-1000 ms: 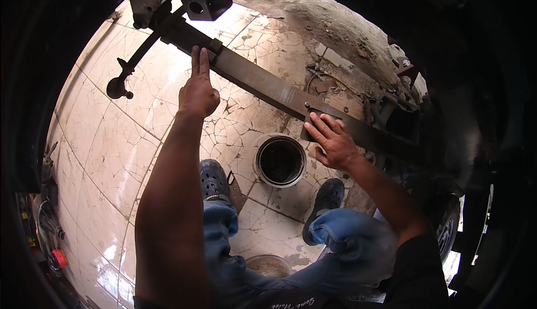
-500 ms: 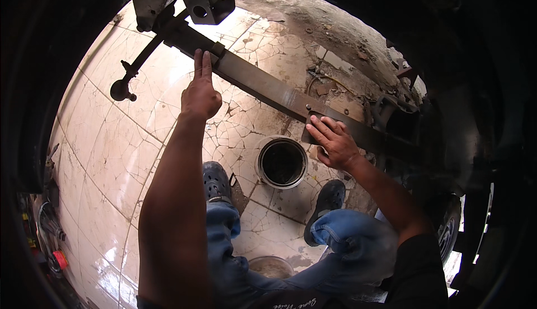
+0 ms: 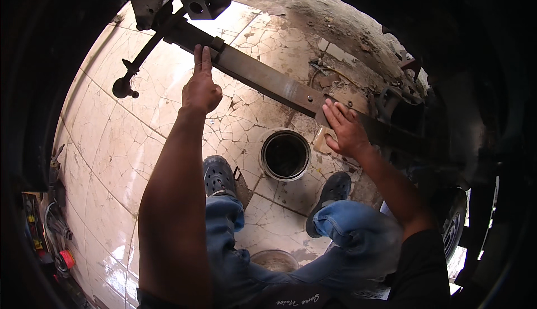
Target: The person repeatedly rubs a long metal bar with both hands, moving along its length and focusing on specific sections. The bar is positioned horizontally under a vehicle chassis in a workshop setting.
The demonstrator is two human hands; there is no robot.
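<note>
Bar [image 3: 260, 76] slanting above the floor [image 3: 106, 124]
Left hand [image 3: 201, 92], loose, lays two straight fingers on its near edge; right hand [image 3: 349, 131] rests over it, grip unclear.

Grey-brown metal bar [image 3: 257, 72], blue jeans [image 3: 358, 225], dark perforated clogs [image 3: 218, 176], pale crack-patterned tiles [image 3: 106, 135].

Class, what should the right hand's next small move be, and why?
Probably, slide the right hand slightly along the metal bar toward the left hand, stopping short of the small round stud: the right fingers lie over the bar and the stud sits between the hands.
</note>
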